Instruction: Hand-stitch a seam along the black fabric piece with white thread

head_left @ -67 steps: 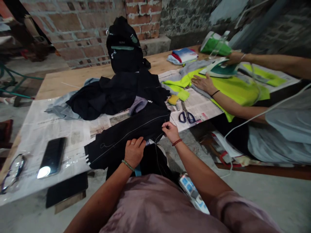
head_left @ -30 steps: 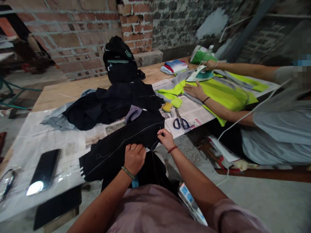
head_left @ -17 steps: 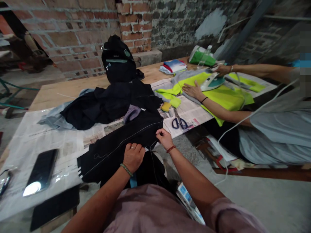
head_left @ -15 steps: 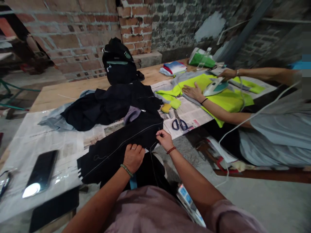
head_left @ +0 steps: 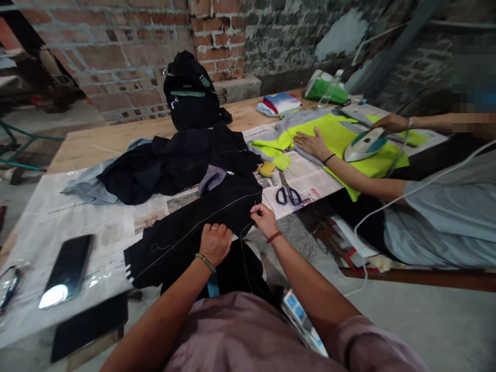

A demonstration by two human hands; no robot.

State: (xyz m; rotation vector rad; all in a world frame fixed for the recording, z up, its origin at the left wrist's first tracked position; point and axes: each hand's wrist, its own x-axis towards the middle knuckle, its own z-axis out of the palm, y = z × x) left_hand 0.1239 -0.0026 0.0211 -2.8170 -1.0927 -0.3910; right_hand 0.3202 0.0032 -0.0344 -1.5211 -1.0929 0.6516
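A black garment (head_left: 182,232) lies across the near edge of the table, with a long pale line along it and short white stripes at its left end. My left hand (head_left: 215,244) is closed over its near edge, knuckles up, gripping the cloth. At the garment's right end, my right hand (head_left: 264,219) is closed in a pinch. A thin pale sliver shows at those fingertips, too small to name. Loose thread (head_left: 243,253) hangs down from the cloth between my hands. Dark blue-handled scissors (head_left: 288,194) lie just beyond my right hand, with a yellow piece (head_left: 266,169) behind them.
Newspaper (head_left: 93,212) covers much of the table. A phone (head_left: 67,268) lies left; dark clothes (head_left: 155,160) and a black backpack (head_left: 191,95) sit behind. At right a co-worker's hand (head_left: 312,144) rests on a neon-yellow garment (head_left: 329,134) beside an iron (head_left: 364,144), its white cord (head_left: 383,204) looping down.
The co-worker has slid the iron to the right, away from their flat hand. My hands keep nearly the same hold; the view has shifted slightly.
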